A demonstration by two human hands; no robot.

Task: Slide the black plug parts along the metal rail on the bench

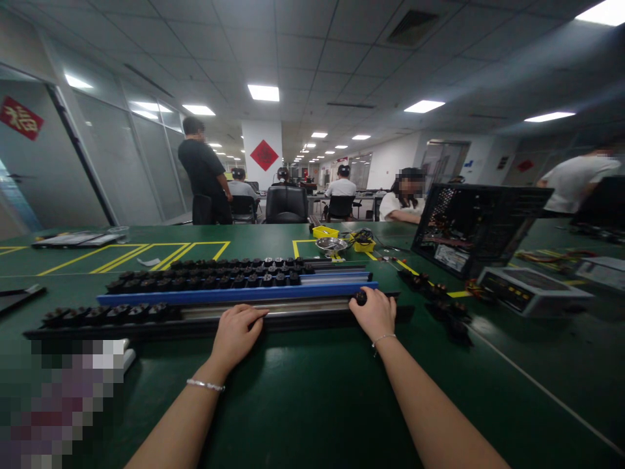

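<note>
A long black rail (303,316) with a metallic channel lies across the table in front of me. My left hand (238,333) has its fingers closed over the rail's near edge, around its middle. Toward the rail's right end, my right hand (377,314) pinches a small black plug-like module (360,298), at the channel; whether it is seated in it I cannot tell. Several similar black modules (117,314) sit in a row at the rail's left end. Directly behind lies a blue rail (244,293), with more rows of black modules (239,280) beyond it.
Loose black modules (446,312) lie to the right, near a grey power supply box (532,290) and an opened computer case (476,228). A metal bowl (332,245) and yellow bins (325,232) stand behind the rails. A person (403,198) sits across the green table (312,404).
</note>
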